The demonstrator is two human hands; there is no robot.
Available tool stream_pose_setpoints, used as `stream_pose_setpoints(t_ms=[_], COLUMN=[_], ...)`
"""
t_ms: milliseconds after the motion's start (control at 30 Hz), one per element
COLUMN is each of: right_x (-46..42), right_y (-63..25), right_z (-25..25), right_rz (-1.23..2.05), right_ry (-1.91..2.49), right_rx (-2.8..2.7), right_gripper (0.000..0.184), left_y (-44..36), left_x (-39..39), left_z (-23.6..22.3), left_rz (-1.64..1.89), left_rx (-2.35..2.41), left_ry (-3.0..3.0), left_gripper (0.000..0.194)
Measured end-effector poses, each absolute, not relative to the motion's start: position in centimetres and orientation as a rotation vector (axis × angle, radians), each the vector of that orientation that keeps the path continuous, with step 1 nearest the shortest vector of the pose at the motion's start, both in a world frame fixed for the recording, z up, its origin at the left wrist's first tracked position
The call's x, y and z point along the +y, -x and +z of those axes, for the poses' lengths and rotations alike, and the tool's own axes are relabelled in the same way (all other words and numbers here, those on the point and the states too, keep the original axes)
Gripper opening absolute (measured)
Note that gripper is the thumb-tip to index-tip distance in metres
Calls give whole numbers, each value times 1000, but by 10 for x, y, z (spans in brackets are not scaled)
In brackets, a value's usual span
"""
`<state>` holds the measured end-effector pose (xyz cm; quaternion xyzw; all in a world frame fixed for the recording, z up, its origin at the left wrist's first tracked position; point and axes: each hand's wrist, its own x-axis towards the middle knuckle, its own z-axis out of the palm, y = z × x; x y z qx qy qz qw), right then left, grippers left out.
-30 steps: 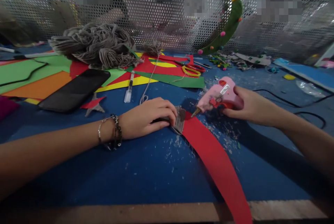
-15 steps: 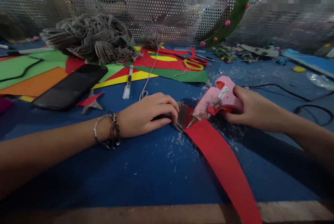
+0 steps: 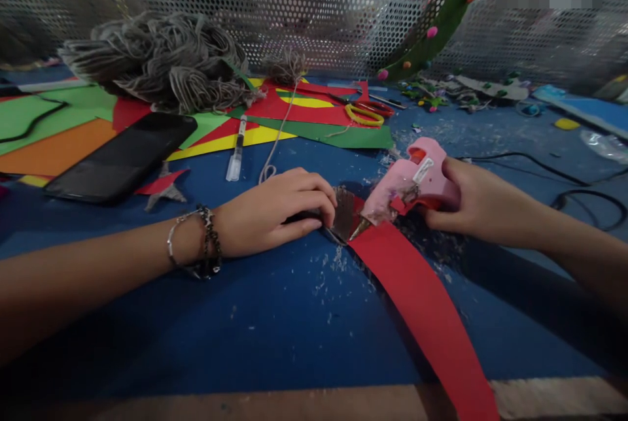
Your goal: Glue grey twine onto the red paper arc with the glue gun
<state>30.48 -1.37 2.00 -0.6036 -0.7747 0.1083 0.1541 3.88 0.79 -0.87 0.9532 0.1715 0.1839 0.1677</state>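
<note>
My right hand (image 3: 483,202) is closed around a pink hot glue gun (image 3: 409,179). The gun's metal nozzle points down-left and meets a curved red strip (image 3: 417,290) beside its grey yarn winding (image 3: 345,212). Grey yarn covers the strip's far end in tight turns. My left hand (image 3: 289,212), with bracelets on the wrist, has its fingers curled and closed on that wrapped end, partly hiding it. From behind this hand a loose strand of yarn (image 3: 279,140) runs back to a small grey bundle (image 3: 287,67).
A large heap of grey yarn (image 3: 161,65) lies at the back left over coloured sheets. Nearby are a black phone (image 3: 122,156), a pen-like tube (image 3: 238,150) and a yarn-wrapped star (image 3: 167,191). Scissors (image 3: 366,115) lie behind; a black cord (image 3: 530,157) trails right. A perforated metal screen (image 3: 314,22) stands behind.
The view has shifted slightly, moving the background things a little up and mostly left in the picture. Both hands keep their grips, and the nozzle stays by the yarn's edge.
</note>
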Motion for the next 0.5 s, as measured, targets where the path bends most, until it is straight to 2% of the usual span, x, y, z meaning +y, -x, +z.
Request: stream_pose_setpoints(t_ms=[500], right_x=[-15], right_y=[-304], right_z=[19], right_rz=[193], right_ry=[1731], right_rx=[-2303], right_gripper=[28], left_y=[-38], left_x=[7], left_z=[-7], left_rz=[489], left_rx=[525], left_ry=[-2680], left_gripper=[17])
